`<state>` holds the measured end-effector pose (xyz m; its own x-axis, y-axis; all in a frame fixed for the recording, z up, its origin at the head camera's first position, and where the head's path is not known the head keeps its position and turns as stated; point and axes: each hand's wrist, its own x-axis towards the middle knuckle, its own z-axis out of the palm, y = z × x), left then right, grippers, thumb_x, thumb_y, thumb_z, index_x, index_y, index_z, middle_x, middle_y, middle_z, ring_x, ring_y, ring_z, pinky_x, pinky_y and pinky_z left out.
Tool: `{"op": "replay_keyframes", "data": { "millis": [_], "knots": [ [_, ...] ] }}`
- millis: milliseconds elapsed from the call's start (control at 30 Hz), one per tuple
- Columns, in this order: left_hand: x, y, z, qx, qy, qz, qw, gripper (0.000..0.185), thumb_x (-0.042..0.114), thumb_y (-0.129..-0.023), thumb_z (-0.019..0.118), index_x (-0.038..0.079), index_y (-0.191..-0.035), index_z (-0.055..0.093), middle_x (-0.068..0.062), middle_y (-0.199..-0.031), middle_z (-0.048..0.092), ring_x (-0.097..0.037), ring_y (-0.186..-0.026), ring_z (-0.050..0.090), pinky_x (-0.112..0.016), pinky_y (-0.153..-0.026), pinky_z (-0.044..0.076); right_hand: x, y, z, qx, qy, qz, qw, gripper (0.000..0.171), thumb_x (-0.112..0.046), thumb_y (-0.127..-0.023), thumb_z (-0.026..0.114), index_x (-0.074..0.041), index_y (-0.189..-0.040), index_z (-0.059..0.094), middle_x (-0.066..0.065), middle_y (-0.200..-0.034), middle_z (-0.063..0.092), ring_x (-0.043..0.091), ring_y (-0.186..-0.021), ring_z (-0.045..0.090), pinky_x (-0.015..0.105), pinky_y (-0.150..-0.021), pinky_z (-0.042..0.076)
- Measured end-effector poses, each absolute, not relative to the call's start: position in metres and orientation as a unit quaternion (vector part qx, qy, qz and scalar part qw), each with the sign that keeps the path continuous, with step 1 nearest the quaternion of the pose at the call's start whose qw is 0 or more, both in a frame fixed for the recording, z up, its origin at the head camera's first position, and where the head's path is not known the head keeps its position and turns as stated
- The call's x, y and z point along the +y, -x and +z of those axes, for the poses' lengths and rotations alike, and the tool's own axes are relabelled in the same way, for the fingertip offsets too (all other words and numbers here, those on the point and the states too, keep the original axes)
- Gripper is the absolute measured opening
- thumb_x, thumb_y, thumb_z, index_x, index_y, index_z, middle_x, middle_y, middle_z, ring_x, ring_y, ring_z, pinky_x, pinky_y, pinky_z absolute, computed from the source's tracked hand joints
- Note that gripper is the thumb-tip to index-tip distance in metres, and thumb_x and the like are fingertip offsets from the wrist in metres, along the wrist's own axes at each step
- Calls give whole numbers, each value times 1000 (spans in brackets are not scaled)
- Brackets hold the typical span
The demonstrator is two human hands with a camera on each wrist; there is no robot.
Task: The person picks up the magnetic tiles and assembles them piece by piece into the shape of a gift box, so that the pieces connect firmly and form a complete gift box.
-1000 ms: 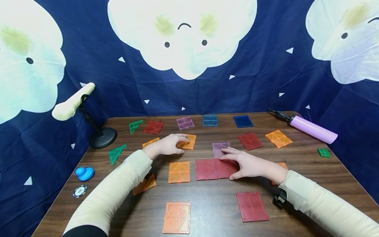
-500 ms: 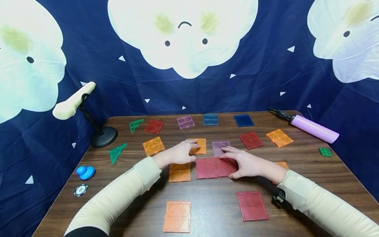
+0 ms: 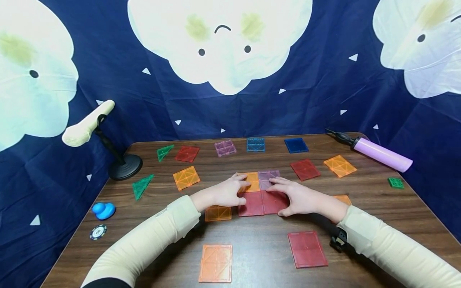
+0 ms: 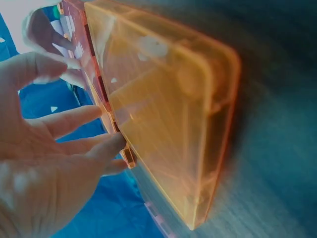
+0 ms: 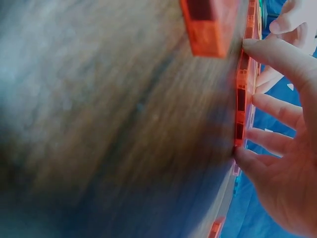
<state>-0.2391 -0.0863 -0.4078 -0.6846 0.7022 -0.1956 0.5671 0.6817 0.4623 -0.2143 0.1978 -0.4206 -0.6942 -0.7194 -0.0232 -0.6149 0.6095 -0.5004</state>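
My left hand point(image 3: 227, 192) lies over an orange square magnetic tile point(image 3: 254, 182), its fingertips on the tile and its thumb at a red square tile point(image 3: 251, 208) just nearer. My right hand point(image 3: 300, 199) rests on a second red tile point(image 3: 269, 205), fingers spread towards a purple tile point(image 3: 265, 180) and thumb by the near right corner. These tiles lie flat together as a two-by-two block. Partly under the left wrist is another orange tile point(image 3: 218, 214), large in the left wrist view point(image 4: 158, 114). The right wrist view shows fingertips point(image 5: 242, 153) touching the red tile edge point(image 5: 240, 99).
Loose tiles surround the block: a pale orange one point(image 3: 215, 264) and a red one point(image 3: 307, 250) in front, a dark blue one point(image 3: 296, 145) behind. A blue duck point(image 3: 103, 211), a poker chip point(image 3: 98, 232), a black stand point(image 3: 124, 167) and a purple pump point(image 3: 381, 154) sit near the edges.
My left hand has slid the orange tile right and slightly nearer, until it meets the purple and red tiles. My right hand has stayed on the red tile.
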Motion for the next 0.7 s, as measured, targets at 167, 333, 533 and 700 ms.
{"op": "replay_keyframes", "data": {
  "millis": [167,333,533,700],
  "knots": [
    [-81,232,-409,901,-379,141,158,84,41,-89,75,-9,-149,43,-28,-161,27,-48,-149,17,-51,-120,21,201,216,-420,885,382,-243,111,69,-28,-83,85,-6,-142,58,25,-157,38,46,-145,31,64,-110,34],
    [-78,223,-413,908,-379,105,147,93,52,-86,77,3,-155,39,-24,-162,26,-49,-148,20,-54,-118,27,208,227,-420,875,398,-267,71,57,-27,-93,77,-2,-140,58,21,-146,52,39,-137,46,59,-108,39],
    [-74,218,-413,906,-389,90,140,84,45,-88,77,10,-156,43,-24,-163,25,-52,-146,23,-54,-116,31,236,251,-414,899,358,-252,18,48,-20,-97,72,0,-139,58,17,-138,59,37,-128,53,58,-104,42],
    [-71,218,-412,907,-387,83,141,83,43,-87,78,9,-155,44,-24,-163,26,-53,-145,25,-53,-115,33,270,268,-410,925,306,-221,32,59,-17,-90,77,0,-142,55,30,-147,46,53,-133,40,70,-103,36]
  ]
}}
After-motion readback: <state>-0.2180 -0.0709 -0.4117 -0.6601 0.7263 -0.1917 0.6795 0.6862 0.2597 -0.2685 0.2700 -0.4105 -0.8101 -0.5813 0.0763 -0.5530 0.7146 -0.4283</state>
